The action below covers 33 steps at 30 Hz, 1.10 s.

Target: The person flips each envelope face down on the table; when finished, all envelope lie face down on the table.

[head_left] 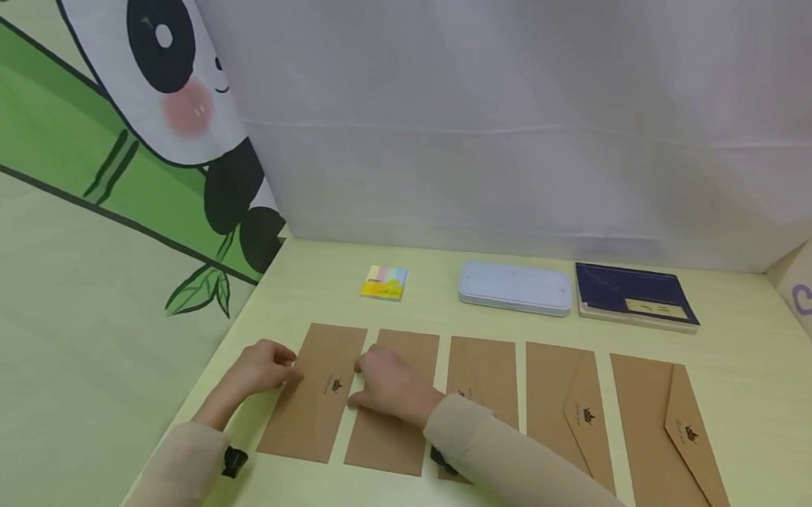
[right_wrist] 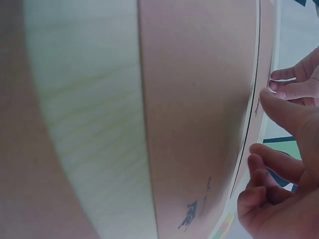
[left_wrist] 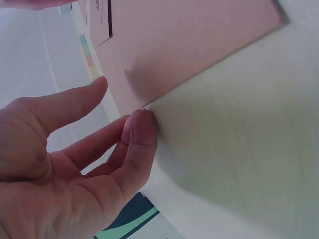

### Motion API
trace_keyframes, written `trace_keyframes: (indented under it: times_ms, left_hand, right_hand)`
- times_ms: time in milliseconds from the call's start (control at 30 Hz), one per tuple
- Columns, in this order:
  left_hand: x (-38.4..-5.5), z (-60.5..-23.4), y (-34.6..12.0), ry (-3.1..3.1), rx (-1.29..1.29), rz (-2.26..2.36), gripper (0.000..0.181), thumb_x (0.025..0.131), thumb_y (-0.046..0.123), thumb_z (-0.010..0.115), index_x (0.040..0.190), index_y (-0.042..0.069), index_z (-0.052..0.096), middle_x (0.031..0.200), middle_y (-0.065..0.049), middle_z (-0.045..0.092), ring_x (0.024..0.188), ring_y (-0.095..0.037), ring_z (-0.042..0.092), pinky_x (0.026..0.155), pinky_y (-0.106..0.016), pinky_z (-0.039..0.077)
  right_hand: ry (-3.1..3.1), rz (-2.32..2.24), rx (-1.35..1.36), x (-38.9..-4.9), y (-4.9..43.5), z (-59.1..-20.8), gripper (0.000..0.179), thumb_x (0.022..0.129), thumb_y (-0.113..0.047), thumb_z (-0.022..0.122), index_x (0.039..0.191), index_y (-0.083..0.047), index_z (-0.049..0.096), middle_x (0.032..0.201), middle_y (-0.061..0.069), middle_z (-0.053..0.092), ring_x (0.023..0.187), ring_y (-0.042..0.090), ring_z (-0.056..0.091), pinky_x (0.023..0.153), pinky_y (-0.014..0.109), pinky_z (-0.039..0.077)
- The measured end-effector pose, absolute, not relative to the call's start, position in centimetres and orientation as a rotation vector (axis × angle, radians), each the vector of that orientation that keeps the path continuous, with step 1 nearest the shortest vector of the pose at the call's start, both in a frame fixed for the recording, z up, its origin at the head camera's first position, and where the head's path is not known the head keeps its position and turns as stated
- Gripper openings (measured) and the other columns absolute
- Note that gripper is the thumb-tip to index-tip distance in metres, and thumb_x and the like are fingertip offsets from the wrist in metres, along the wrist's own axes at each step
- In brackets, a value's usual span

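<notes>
Several brown paper envelopes lie in a row across the table, each showing a small black crown print. At the left edge of the leftmost envelope (head_left: 314, 421) is my left hand (head_left: 258, 369), its thumb over the paper side. In the left wrist view, the bent fingertips (left_wrist: 143, 124) meet the edge while the thumb stays apart from them. My right hand (head_left: 389, 381) reaches over the second envelope (head_left: 387, 447), with thumb and fingers parted around its left edge. The right forearm covers part of the middle envelope (head_left: 486, 363).
Behind the row lie a sticky note pad (head_left: 385, 282), a pale flat case (head_left: 515, 288) and a dark blue book (head_left: 632, 294). Two more envelopes, the fourth (head_left: 549, 384) and the rightmost (head_left: 638, 431), show pointed flaps. White cloth (head_left: 494, 133) hangs at the table's back.
</notes>
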<state>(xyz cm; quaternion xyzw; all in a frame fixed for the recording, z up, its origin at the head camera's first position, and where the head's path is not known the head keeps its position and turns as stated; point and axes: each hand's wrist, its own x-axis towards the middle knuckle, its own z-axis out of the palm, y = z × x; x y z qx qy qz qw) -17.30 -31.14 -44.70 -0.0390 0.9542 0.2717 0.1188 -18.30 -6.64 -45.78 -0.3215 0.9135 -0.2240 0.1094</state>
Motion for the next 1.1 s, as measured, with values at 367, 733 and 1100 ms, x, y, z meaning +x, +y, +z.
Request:
trace_keyframes:
  times_ms: [367, 733, 1100]
  left_hand:
    - [-17.40, -44.67, -30.98, 2.764, -0.168, 0.909, 0.039, 0.080, 0.012, 0.075, 0.111, -0.010, 0.064, 0.087, -0.009, 0.064, 0.074, -0.018, 0.060, 0.065, -0.034, 0.051]
    - [-17.09, -44.68, -30.48, 2.716, -0.228, 1.012, 0.034, 0.080, 0.007, 0.074, 0.107, -0.011, 0.062, 0.086, -0.010, 0.062, 0.075, -0.021, 0.057, 0.065, -0.034, 0.050]
    - [-17.35, -45.52, -31.17, 2.623, -0.323, 1.241, 0.029, 0.079, 0.000, 0.071, 0.104, -0.012, 0.061, 0.086, -0.011, 0.062, 0.075, -0.021, 0.054, 0.064, -0.032, 0.046]
  right_hand:
    - [2.730, -0.601, -1.020, -18.52, -6.61, -46.35, 0.033, 0.072, -0.041, 0.083, 0.079, -0.012, 0.069, 0.073, -0.004, 0.049, 0.073, 0.016, 0.043, 0.062, 0.026, 0.037]
    - [2.729, -0.637, -1.037, -18.41, -6.97, -46.50, 0.031, 0.072, -0.039, 0.084, 0.070, -0.014, 0.065, 0.068, -0.004, 0.048, 0.068, 0.015, 0.042, 0.058, 0.025, 0.036]
    - [2.728, -0.637, -1.023, -18.44, -7.11, -46.68, 0.031, 0.071, -0.038, 0.084, 0.069, -0.014, 0.065, 0.068, -0.004, 0.049, 0.065, 0.014, 0.042, 0.056, 0.025, 0.036]
